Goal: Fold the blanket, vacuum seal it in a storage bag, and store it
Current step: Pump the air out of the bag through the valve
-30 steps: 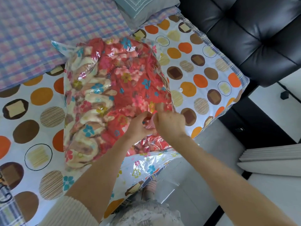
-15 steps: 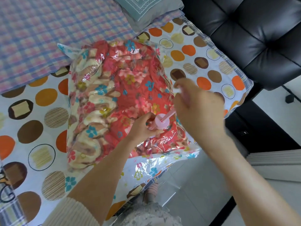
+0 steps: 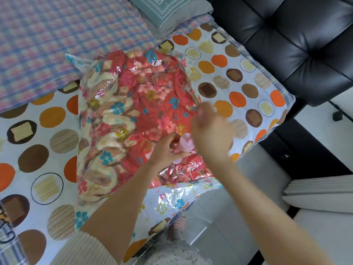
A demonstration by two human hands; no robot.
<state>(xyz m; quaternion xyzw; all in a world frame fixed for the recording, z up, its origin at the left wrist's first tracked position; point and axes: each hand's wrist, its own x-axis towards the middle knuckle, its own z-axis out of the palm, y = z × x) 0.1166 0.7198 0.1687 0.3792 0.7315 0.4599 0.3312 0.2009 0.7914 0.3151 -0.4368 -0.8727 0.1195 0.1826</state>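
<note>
Now, with your left grip (image 3: 168,150) pinching the pink valve (image 3: 186,143) on the storage bag (image 3: 172,199), whose folded blanket (image 3: 137,111) lies under and beyond that grip on the bed (image 3: 47,119), steady the valve base while your right grip (image 3: 212,134), too blurred to tell its closure, works squarely above it.

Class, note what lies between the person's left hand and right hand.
Head view: a pink valve on the storage bag lies between the left hand and the blurred right hand.
</note>
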